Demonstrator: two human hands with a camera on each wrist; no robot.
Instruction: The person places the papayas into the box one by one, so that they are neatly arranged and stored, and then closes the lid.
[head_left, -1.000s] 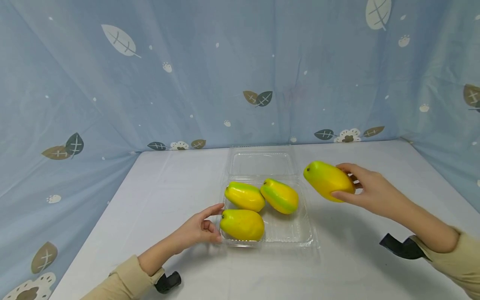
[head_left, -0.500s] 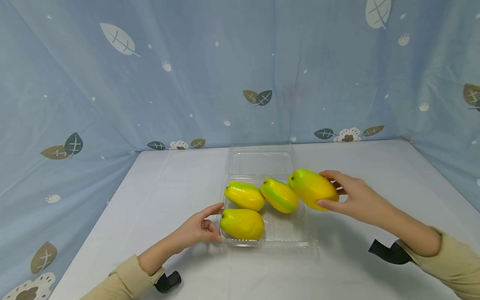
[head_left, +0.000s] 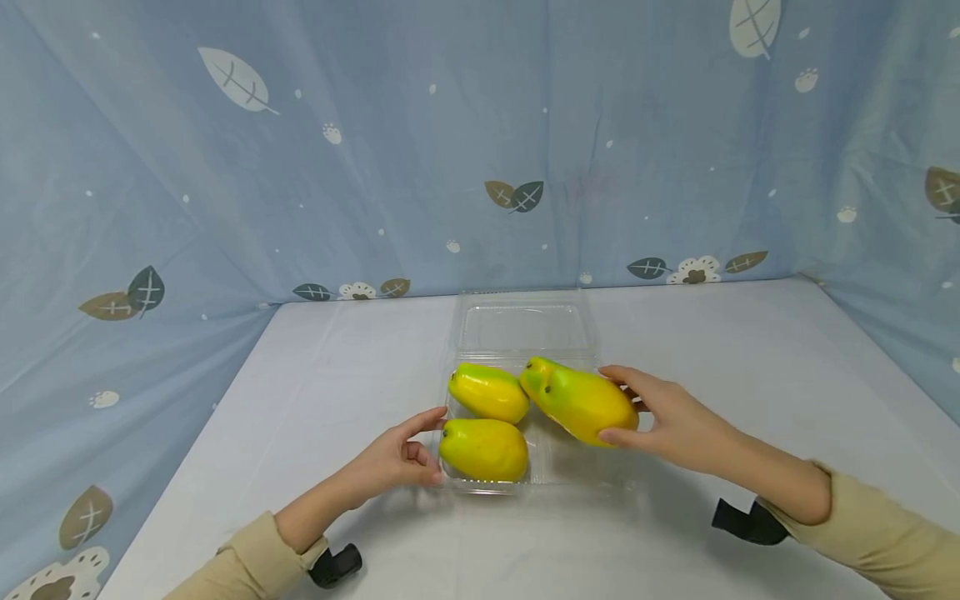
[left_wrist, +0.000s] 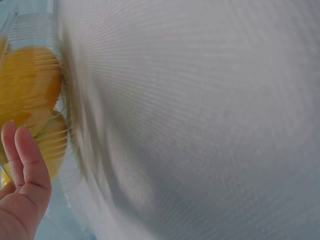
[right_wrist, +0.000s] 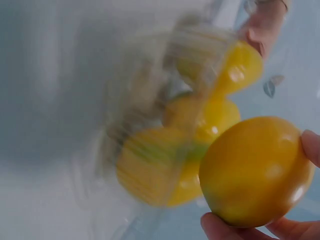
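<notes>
My right hand grips a yellow-green papaya between thumb and fingers, over the right part of a clear plastic clamshell container. Three more papayas are in the container: one at the back left, one at the front left, and one at the back right mostly covered by the held fruit. My left hand holds the container's left edge, index fingertip near its rim and thumb by the front corner. In the right wrist view the held papaya is close beside the container.
The container's clear lid lies folded back toward the blue leaf-patterned curtain behind. A white cloth covers the table. A black strap hangs at the right wrist, another strap at the left.
My right hand has carried the papaya left and toward me, from beside the container to over its right part. The left hand has stayed at the container's left edge.
</notes>
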